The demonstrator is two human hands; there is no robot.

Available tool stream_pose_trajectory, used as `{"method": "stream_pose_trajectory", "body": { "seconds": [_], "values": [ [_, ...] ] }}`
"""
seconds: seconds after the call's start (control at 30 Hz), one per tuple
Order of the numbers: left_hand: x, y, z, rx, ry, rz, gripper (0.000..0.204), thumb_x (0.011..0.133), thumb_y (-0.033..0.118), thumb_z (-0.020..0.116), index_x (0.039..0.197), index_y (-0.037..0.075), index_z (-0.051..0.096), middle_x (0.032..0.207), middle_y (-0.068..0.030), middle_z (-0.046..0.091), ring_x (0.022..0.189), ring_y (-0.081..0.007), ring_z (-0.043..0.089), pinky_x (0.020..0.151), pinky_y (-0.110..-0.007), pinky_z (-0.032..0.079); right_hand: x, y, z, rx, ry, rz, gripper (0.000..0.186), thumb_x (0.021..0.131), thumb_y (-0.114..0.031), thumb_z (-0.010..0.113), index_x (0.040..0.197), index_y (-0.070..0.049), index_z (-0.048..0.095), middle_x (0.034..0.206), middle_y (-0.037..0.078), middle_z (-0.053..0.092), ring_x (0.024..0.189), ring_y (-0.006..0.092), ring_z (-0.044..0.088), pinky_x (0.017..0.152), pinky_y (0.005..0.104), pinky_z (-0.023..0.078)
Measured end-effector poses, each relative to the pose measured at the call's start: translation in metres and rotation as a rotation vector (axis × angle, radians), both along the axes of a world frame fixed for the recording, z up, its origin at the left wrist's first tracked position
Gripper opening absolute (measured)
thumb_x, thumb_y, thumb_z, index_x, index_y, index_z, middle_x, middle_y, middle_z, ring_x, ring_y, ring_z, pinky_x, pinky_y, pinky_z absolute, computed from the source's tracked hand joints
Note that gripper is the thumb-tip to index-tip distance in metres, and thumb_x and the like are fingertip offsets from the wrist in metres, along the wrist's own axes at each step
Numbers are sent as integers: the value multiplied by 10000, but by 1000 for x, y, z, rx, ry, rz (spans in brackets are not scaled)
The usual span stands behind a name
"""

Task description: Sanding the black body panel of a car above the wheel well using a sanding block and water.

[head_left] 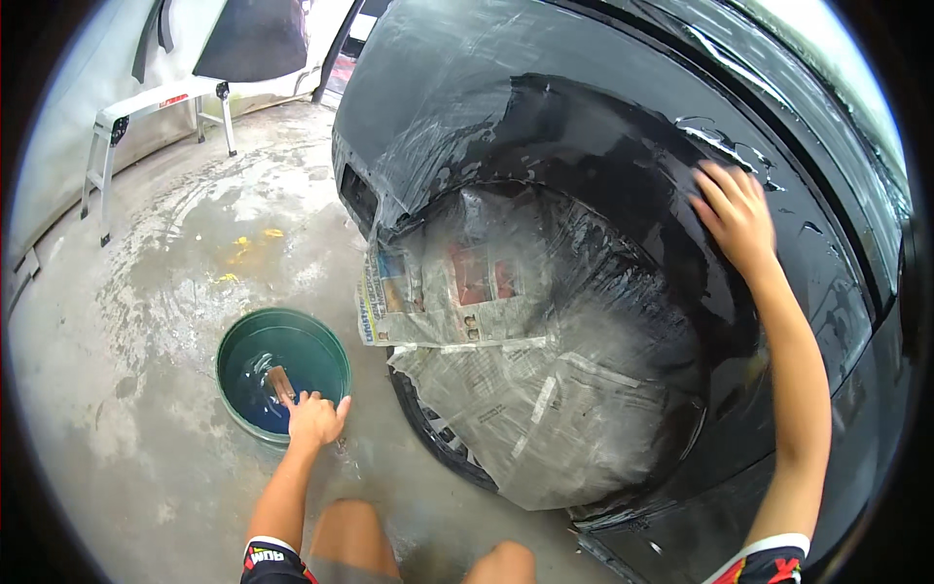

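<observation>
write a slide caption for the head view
Left hand holding a brown block in a green bucket, right hand on a wet dark car.

Dark, wet bodywork glistens glossy and smooth at upper centre, dulling to a matt grey with chalky smears nearer the top edge. Across the middle I see matt newspaper, creased and greyed. Lower left, a green bucket looks like smooth plastic; the brown block inside looks dull. The floor resembles rough, blotchy concrete, the upper-left bench pale metal.
</observation>
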State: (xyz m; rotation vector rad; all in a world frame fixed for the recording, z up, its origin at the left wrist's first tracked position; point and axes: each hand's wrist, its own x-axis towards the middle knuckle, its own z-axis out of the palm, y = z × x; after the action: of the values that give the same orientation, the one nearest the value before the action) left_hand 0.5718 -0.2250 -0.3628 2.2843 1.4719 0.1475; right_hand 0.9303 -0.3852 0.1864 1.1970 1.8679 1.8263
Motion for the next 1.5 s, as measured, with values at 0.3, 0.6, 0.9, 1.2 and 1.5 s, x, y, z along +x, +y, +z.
{"method": "stream_pose_trajectory", "body": {
  "seconds": [0.3,0.6,0.9,1.2,1.5],
  "values": [
    [14,-4,-12,-44,48,39,702,1054,513,285,1176,-5,743,1349,-181,649,1366,-366,503,1191,-709,86,33,-249,-64,169,68,-300,462,743,-102,802,1174,18,686,1267,173,667,995,340,637,900,462,486],
    [6,2,-10,-77,47,78,828,1043,604,221,1192,-34,728,1335,-253,641,1361,-409,510,1194,-683,175,-7,-40,-13,66,74,-87,397,841,-251,761,1172,-64,646,1249,68,620,1038,272,590,901,424,476],
    [16,-6,0,46,153,5,744,1049,537,257,1166,-11,747,1257,-209,697,1315,-368,562,1203,-693,82,25,-270,-111,153,166,-232,411,779,-206,748,1145,-28,691,1285,134,667,1101,301,631,948,479,456],
    [-1,-4,-10,-121,88,110,862,1045,616,193,1206,-55,709,1295,-286,651,1311,-413,560,1193,-647,227,1,-118,-86,-165,222,-63,417,773,-157,762,1166,-59,664,1322,81,634,1162,264,605,1012,434,468],
    [21,-5,-9,199,117,38,705,1059,486,317,1008,-49,773,1091,-251,732,1195,-397,635,1180,-662,232,7,-99,-78,-184,196,1,439,728,-130,785,1137,-14,673,1270,117,653,1112,304,639,947,398,542]
  ]
}}
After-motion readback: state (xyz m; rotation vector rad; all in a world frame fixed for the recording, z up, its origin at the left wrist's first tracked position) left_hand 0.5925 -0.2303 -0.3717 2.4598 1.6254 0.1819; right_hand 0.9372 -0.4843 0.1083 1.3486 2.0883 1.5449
